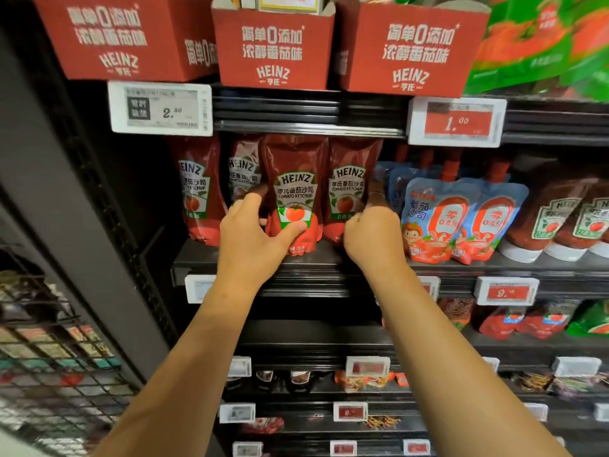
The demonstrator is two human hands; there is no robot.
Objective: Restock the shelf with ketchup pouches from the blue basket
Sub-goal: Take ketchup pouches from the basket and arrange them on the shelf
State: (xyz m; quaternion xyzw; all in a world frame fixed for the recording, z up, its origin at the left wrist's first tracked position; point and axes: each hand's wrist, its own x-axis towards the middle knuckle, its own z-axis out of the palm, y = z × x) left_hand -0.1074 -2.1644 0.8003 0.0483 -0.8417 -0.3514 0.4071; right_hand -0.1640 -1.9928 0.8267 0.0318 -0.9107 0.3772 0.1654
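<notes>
Several red Heinz ketchup pouches stand upright on the black shelf [296, 268]. My left hand [253, 232] grips the front middle pouch [295, 192], thumb across its lower front and fingers behind its left side. My right hand [372, 232] holds the right edge of the neighbouring pouch [347, 189], fingers reaching behind it. Another pouch [197, 192] stands at the far left, and one more [242, 173] sits behind my left fingers. The blue basket is out of view.
Blue-and-white tomato sauce pouches [461, 216] stand just right of my right hand, with capped ketchup bottles [560, 222] beyond. Red Heinz display cartons [273, 44] sit on the shelf above. Price tags [161, 108] line the shelf edges. A wire rack [49, 351] stands at lower left.
</notes>
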